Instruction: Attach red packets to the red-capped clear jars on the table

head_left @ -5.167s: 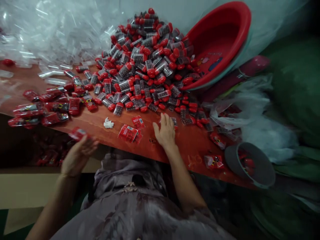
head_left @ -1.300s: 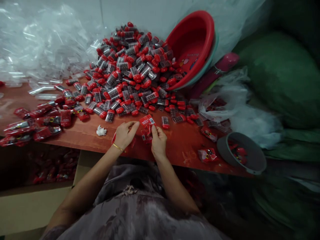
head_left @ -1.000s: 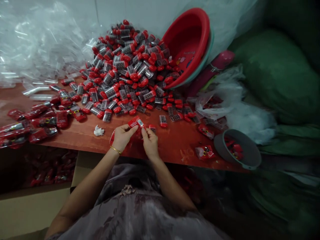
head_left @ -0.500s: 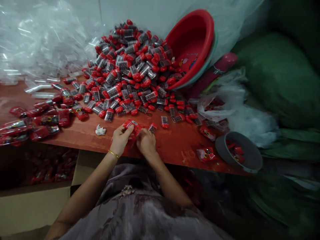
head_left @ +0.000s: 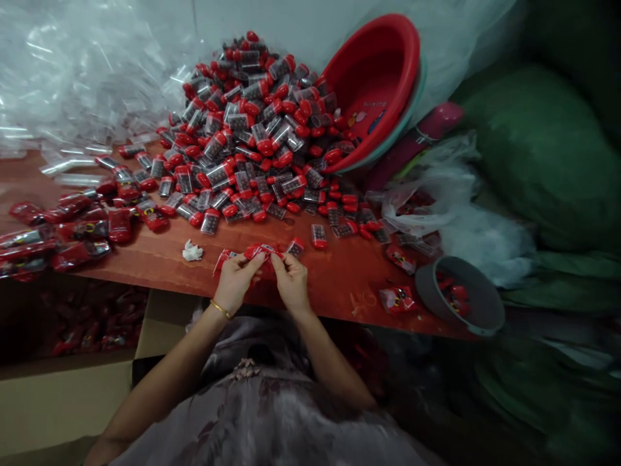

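Observation:
A red printed plastic packet (head_left: 262,250) is pinched between my two hands above the table's front edge. My left hand (head_left: 237,279), with a gold bracelet at the wrist, is closed on its left side. On the other side my right hand (head_left: 292,283) grips it with thumb and fingers. Another red wrapper (head_left: 224,260) shows beside my left fingers. Just behind my right hand lies a small clear container with a red cap (head_left: 295,246); a similar container (head_left: 319,236) lies to its right. Whether anything is inside the held packet is hidden.
A large heap of red-capped clear containers (head_left: 252,129) fills the table's back, beside a tilted red basin (head_left: 412,58). Filled red packets (head_left: 77,226) lie left, above an open carton (head_left: 68,388). A grey bowl (head_left: 460,294) sits right, at the table's edge.
My right hand has turned upward and now pinches the packet's right side beside my left thumb. The packet is raised and bent between both hands. The view has shifted slightly.

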Demonstrator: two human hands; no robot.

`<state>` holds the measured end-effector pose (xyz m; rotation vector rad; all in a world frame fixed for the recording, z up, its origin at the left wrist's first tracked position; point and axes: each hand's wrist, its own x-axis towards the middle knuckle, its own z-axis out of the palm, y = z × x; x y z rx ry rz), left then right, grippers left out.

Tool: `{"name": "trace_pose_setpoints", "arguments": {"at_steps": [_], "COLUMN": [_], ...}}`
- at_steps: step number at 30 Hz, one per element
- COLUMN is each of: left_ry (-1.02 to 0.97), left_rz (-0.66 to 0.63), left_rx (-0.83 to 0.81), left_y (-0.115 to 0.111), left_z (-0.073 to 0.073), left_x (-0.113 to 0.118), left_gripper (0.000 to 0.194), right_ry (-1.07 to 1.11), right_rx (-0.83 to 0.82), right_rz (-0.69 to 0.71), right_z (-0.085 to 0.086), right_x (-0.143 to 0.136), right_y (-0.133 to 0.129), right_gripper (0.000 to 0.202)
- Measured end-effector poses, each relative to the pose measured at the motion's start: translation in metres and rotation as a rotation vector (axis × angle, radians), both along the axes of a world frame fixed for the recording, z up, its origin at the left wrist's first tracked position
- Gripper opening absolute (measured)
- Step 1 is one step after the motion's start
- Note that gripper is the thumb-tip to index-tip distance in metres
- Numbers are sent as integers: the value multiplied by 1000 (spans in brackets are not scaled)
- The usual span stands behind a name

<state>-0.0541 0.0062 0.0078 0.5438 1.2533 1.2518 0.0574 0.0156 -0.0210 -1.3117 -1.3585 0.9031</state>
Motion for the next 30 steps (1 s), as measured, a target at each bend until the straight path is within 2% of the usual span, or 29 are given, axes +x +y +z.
{"name": "trace_pose_setpoints", "arguments": {"at_steps": [4,7,9,13,15,17,21,23,24,26,28,30], "left_ry": [-180,-228,-233,-257,-268,-289,-363,-383,-387,-392,-390,-379], "left_rz": [-22,-19,-11,-29,-43,-68,-111,-109,-105,-104,-109,-121], "left_rx": [-110,-155,-143,-90,-84,-84,-76,-83,-90,-104,-111,-111], "left_y": [1,3,4,4,4,2,-1,-3,-4,-4,-5,-5], "left_z": [1,4,5,7,7,7,6,6,6,7,7,8], "left_x": [-7,-8,-7,-5,-5,-4,-7,-10,-11,-12,-11,-9], "left_gripper": [28,26,26,30,31,30,28,27,26,25,26,28], "right_ry": [-108,-257,-469,-922,-1004,-1012,-942,-776,-627,-254,68,220], "right_rx": [107,139,83,-184,-259,-276,-268,-231,-202,-156,-165,-216], "right_rz": [-9,-5,-56,-249,-269,-252,-261,-286,-270,-158,13,133], "right_z": [-3,-3,-1,1,0,-2,-5,-6,-6,-1,7,17], "right_x": [-3,5,16,36,42,46,61,71,76,83,86,86], "right_y": [-1,2,8,22,28,33,37,32,27,12,-8,-27], "right_gripper": [36,40,43,50,52,45,25,23,24,29,33,33]}}
